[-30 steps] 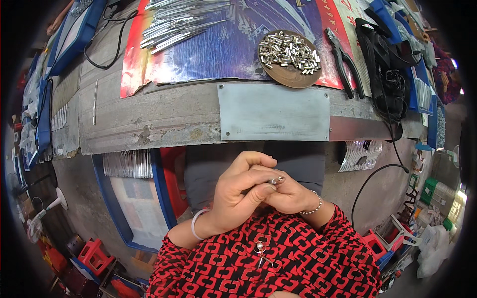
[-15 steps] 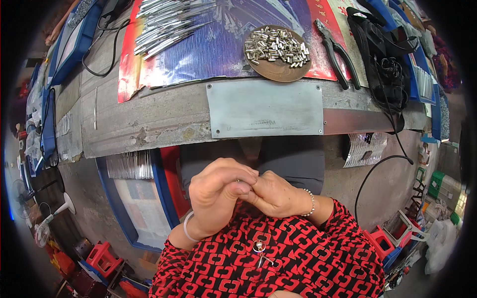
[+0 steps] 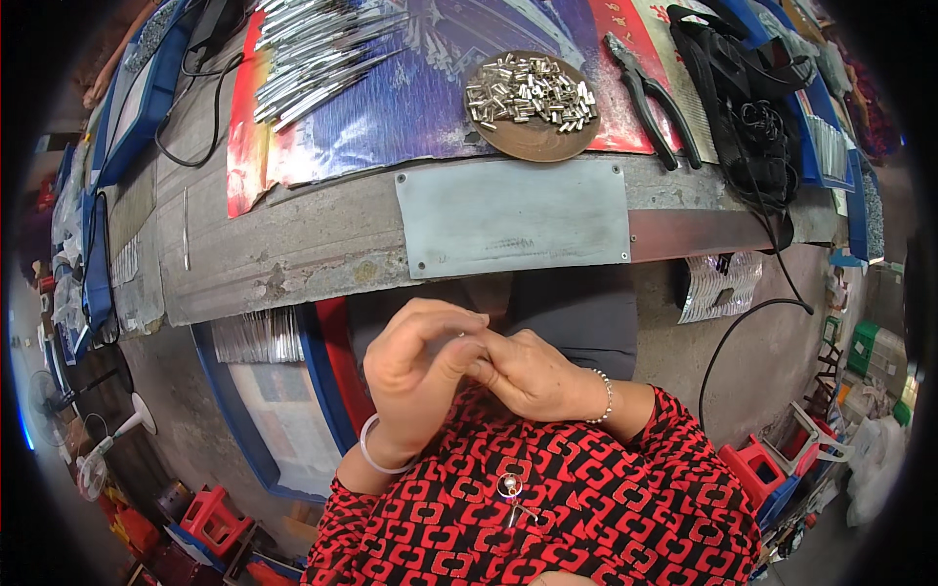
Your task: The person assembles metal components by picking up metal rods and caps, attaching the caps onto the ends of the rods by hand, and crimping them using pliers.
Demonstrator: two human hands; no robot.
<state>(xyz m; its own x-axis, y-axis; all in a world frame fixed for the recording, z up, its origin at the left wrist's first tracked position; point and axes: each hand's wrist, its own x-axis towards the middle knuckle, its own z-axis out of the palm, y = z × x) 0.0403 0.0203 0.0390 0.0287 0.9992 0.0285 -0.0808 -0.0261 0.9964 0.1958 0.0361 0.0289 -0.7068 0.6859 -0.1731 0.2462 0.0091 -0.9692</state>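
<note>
My left hand (image 3: 410, 369) and my right hand (image 3: 539, 377) meet in front of my body, just below the table edge. The left fingers curl over with the thumb drawn in towards them. A tiny bright spot shows between them, too small to name. Against the left thumb rests the closed right hand, its fingertips mostly covered. Beyond the hands, a round brown dish (image 3: 540, 148) holds many short silvery metal tubes (image 3: 532, 90). Right of the dish lie black-handled pliers (image 3: 653, 103). Long, thin pointed metal pieces (image 3: 318, 59) are heaped at the far left.
A pale metal plate (image 3: 513, 217) is screwed to the table's front edge. Below the table at left stands a blue tray (image 3: 256, 430) with metal pieces. A black strap bag with cable (image 3: 747, 117) lies at the right. Red stools (image 3: 215, 520) stand on the floor.
The left thumb and curled fingers have parted slightly, and both hands have shifted a little to the left. The table things sit slightly differently in view.
</note>
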